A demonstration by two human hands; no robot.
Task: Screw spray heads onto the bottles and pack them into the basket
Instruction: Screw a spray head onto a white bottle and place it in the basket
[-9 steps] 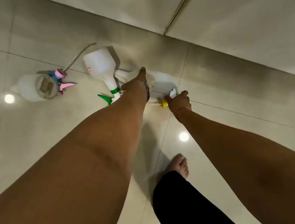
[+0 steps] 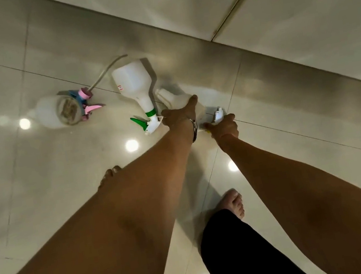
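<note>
Two arms reach down to the glossy tiled floor. The left hand rests on a capless white bottle lying on the tiles; whether it grips cannot be told. The right hand is closed around a yellow-and-white spray head. Beside them lies a white bottle with a green spray head. Further left, a third bottle lies touching a loose pink spray head.

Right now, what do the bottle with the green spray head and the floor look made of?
The bottle looks like opaque white plastic with a matte, slightly soft sheen; its spray head seems to be moulded green and white plastic. The floor appears to be polished tile, glossy enough to mirror ceiling lights, with thin grout lines.
</note>
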